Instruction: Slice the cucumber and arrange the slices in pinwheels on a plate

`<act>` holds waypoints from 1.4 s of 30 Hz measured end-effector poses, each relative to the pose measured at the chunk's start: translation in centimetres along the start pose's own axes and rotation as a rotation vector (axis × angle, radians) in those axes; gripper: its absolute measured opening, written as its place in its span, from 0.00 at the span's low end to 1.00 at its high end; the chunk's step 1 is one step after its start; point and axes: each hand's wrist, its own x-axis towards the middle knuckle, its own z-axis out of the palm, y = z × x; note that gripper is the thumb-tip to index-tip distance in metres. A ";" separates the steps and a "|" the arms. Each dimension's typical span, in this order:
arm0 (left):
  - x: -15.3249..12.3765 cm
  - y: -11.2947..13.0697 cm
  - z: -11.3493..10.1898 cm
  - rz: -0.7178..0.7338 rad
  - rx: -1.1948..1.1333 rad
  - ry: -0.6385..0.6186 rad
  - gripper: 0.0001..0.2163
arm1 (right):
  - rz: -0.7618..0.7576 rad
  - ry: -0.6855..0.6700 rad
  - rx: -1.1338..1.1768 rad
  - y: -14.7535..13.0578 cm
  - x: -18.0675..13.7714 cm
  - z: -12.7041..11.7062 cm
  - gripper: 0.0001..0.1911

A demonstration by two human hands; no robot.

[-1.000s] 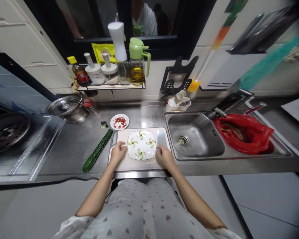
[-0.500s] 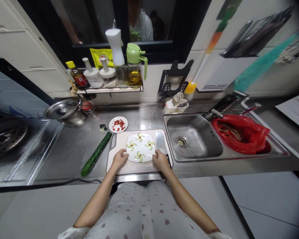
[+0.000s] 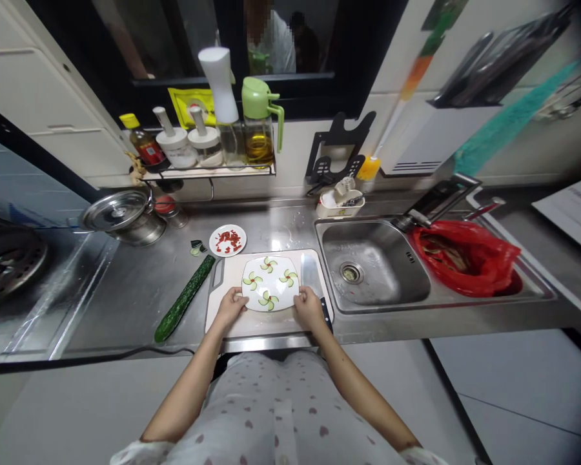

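Between my two hands is a white square plate (image 3: 270,288) with rounded corners, over the cutting board (image 3: 230,274). On it, thin green cucumber slices form several pinwheels (image 3: 268,299), with red bits at their centres. My left hand (image 3: 230,307) pinches the plate's left edge, and my right hand (image 3: 310,308) pinches the right edge. A kitchen knife (image 3: 310,270) lies on the board's right side, partly hidden by my right hand. To the left rests a long cucumber (image 3: 184,299). A small white plate (image 3: 218,241) of chopped red pieces stands behind the board.
At right is a steel sink (image 3: 377,258) with a red plastic bag (image 3: 474,258) at its far side. A lidded pot (image 3: 121,219) stands back left. Above the counter, a rack (image 3: 213,173) carries seasoning jars and an oil bottle (image 3: 259,123). Cucumber offcuts (image 3: 197,248) lie by the small plate.
The view has shifted slightly. Both hands keep their grip on the plate, which has barely moved relative to the cutting board.
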 end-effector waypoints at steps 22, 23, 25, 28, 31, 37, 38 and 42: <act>-3.5 1.2 -0.1 0.018 -0.289 -0.097 0.32 | 0.216 -0.279 0.810 -2.1 -1.2 0.1 0.23; -3.7 1.2 0.0 0.020 -0.286 -0.096 0.32 | 0.240 -0.308 0.874 -2.2 -1.4 0.2 0.23; -3.9 1.1 0.3 0.021 -0.283 -0.103 0.32 | 0.292 -0.330 0.961 -2.4 -1.6 0.3 0.23; -4.0 1.1 0.6 0.022 -0.270 -0.112 0.32 | 0.331 -0.298 1.023 -2.3 -1.6 0.6 0.23; -4.1 1.3 0.8 0.028 -0.249 -0.115 0.33 | 0.332 -0.280 1.091 -2.2 -1.4 0.9 0.25; -4.2 1.6 1.2 0.024 -0.195 -0.113 0.35 | 0.381 -0.300 1.183 -1.9 -0.9 1.3 0.23; -4.2 1.6 1.3 0.019 -0.205 -0.112 0.35 | 0.378 -0.295 1.183 -1.8 -0.8 1.4 0.24; -3.8 1.3 1.4 0.032 -0.219 -0.111 0.31 | 0.398 -0.267 1.178 -1.7 -0.4 1.1 0.27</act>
